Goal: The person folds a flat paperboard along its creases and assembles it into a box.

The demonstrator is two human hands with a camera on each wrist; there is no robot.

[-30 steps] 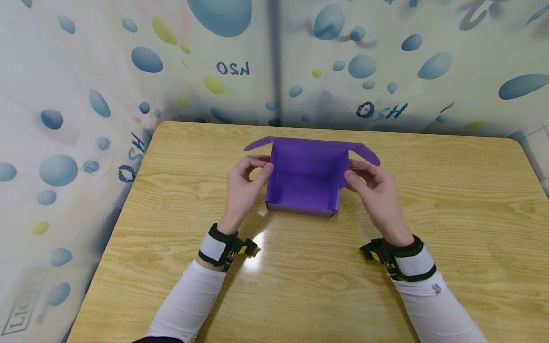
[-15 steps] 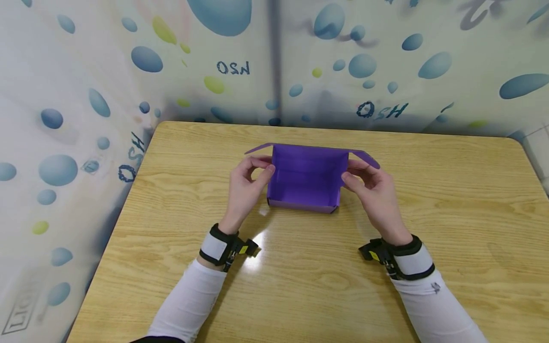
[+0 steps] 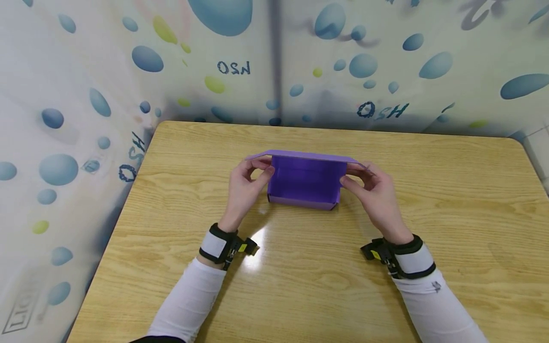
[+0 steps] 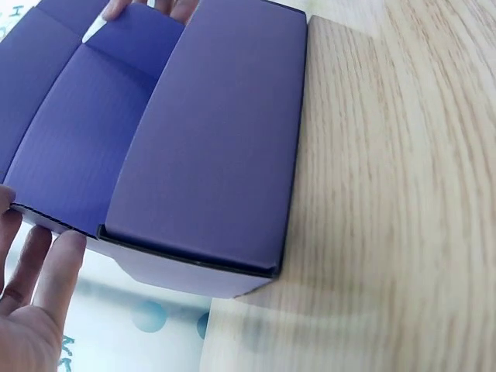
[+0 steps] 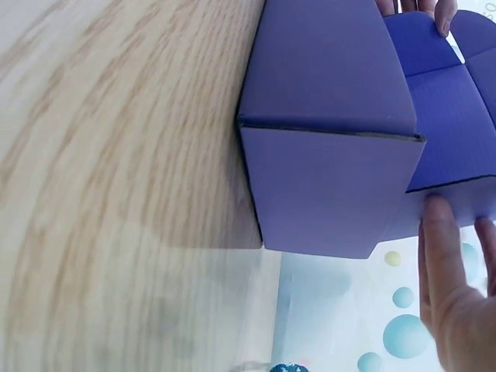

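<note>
A purple cardboard box stands on the table with its front facing me and its lid raised at the back, partly tilted over the opening. At the left side of the lid, my left hand pinches the side flap between thumb and fingers. My right hand holds the opposite flap the same way. The left wrist view shows the plain front wall close up, with left fingertips at the lid's edge. In the right wrist view, a right fingertip touches the lid's side. No contents show inside the box.
The wooden table extends around the box, its back edge close to a curtain-like wall printed with blue and green drops. Both wrists wear black straps with small cameras. White sleeves cover the forearms.
The lid has tipped forward and lower over the box, its front flap now showing a lighter top face. Both hands have stayed on the side flaps, shifting only slightly.
</note>
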